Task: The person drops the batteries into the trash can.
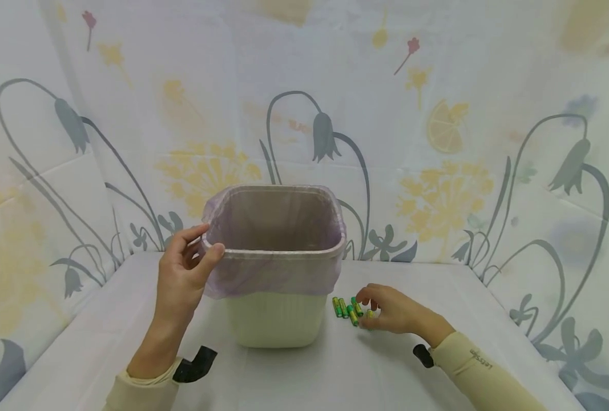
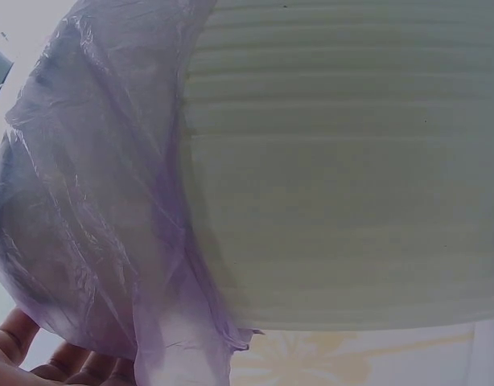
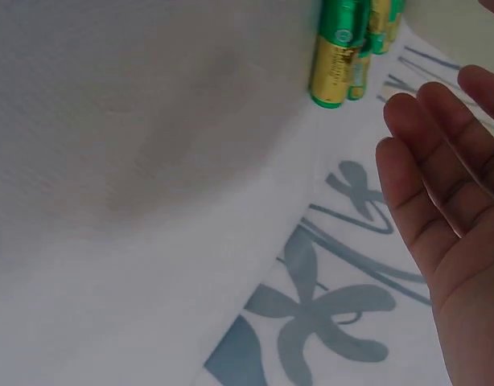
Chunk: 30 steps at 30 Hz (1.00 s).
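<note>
A pale green trash bin point(image 1: 278, 322) stands upright in the head view. A thin purple plastic bag point(image 1: 278, 274) lines it and folds down over its rim; the same bag point(image 2: 86, 201) fills the left part of the left wrist view. My left hand point(image 1: 183, 268) holds the bin's near left rim, thumb on the front edge and fingers at the side. To the right of the bin lie several green and yellow batteries point(image 1: 343, 308). My right hand point(image 1: 394, 311) hovers beside them with loosely bent fingers. In the right wrist view, no battery point(image 3: 338, 60) is in its grasp.
A white cloth covers the table point(image 1: 386, 371). Behind and at both sides hangs a curtain point(image 1: 222, 114) printed with flowers. Black straps point(image 1: 195, 364) show at both sleeve cuffs.
</note>
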Each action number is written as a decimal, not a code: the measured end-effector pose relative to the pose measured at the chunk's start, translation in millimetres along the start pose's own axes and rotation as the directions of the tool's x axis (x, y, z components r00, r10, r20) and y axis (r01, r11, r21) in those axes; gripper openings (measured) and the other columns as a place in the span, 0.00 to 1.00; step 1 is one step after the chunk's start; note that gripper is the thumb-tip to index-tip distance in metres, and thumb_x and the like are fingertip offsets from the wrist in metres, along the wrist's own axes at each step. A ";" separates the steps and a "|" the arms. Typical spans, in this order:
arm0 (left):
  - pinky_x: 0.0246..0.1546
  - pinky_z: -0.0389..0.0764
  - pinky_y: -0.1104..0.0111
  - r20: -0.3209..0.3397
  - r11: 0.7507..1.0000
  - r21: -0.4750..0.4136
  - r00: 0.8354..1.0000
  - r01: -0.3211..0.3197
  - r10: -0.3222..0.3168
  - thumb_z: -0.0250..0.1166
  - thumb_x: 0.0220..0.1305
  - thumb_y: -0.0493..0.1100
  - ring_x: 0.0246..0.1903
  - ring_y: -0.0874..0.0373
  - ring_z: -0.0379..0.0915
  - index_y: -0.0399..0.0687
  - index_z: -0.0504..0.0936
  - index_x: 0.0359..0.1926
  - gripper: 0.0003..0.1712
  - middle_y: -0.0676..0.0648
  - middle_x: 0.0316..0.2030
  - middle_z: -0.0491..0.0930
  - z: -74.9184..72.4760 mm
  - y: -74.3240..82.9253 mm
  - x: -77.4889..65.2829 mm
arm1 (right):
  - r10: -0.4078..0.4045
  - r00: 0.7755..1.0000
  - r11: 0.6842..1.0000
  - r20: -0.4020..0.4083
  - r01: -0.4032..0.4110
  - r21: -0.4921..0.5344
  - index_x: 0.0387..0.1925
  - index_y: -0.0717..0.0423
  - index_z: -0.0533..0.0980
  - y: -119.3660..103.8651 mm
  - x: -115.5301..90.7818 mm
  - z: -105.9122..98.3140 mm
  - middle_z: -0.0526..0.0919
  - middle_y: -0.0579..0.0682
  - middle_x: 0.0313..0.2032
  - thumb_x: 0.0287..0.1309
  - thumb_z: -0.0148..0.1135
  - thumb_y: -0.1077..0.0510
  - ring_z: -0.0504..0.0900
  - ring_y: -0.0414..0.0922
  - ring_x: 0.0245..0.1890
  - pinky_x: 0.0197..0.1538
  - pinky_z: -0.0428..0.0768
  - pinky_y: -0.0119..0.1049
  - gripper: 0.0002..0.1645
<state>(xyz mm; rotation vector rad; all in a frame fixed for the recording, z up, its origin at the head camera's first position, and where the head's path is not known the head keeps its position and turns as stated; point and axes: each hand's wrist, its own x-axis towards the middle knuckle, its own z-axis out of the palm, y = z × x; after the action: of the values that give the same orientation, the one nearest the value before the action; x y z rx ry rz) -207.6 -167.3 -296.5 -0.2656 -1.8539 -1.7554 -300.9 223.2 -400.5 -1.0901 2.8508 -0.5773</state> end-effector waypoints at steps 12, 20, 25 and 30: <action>0.46 0.74 0.79 0.005 1.000 0.021 1.000 0.010 -0.010 0.65 0.61 0.36 0.52 0.58 0.71 0.38 0.70 0.60 0.26 0.49 0.56 0.68 0.0 -0.1 -0.4 | 0.036 0.999 0.999 0.020 -0.036 -0.012 0.45 0.48 0.77 19.5 -3.0 20.6 0.75 0.40 0.38 0.46 0.73 0.47 0.74 0.37 0.35 0.40 0.76 0.35 0.24; 0.46 0.73 0.79 -0.002 0.999 0.037 1.000 0.007 -0.007 0.65 0.61 0.36 0.50 0.59 0.72 0.38 0.70 0.60 0.26 0.49 0.56 0.68 -0.2 -0.4 -0.7 | 0.030 0.999 0.999 0.015 -0.030 -0.038 0.44 0.47 0.78 19.1 -1.9 20.6 0.75 0.40 0.36 0.48 0.71 0.51 0.73 0.35 0.33 0.39 0.75 0.34 0.20; 0.46 0.73 0.79 -0.001 0.999 0.038 1.000 0.007 -0.007 0.65 0.61 0.36 0.51 0.57 0.71 0.38 0.70 0.60 0.26 0.50 0.56 0.68 0.0 -0.4 -0.3 | 0.016 1.000 0.997 0.001 -0.016 -0.075 0.43 0.47 0.78 19.1 -1.3 20.2 0.73 0.39 0.34 0.46 0.67 0.58 0.71 0.35 0.31 0.35 0.73 0.32 0.18; 0.46 0.73 0.79 -0.002 0.999 0.038 1.000 0.006 -0.006 0.65 0.61 0.36 0.51 0.56 0.72 0.38 0.70 0.60 0.26 0.50 0.57 0.68 -0.1 -0.6 -0.4 | 0.006 1.000 0.994 -0.012 -0.008 -0.106 0.46 0.50 0.77 19.3 -3.3 20.3 0.72 0.41 0.35 0.42 0.61 0.66 0.71 0.36 0.31 0.35 0.73 0.33 0.24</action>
<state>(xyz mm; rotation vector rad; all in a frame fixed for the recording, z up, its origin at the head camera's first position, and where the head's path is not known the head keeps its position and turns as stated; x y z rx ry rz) -207.5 -167.3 -297.2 -0.2444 -1.8866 -1.7224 -307.4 231.9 -426.5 -1.0940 2.9244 -0.4377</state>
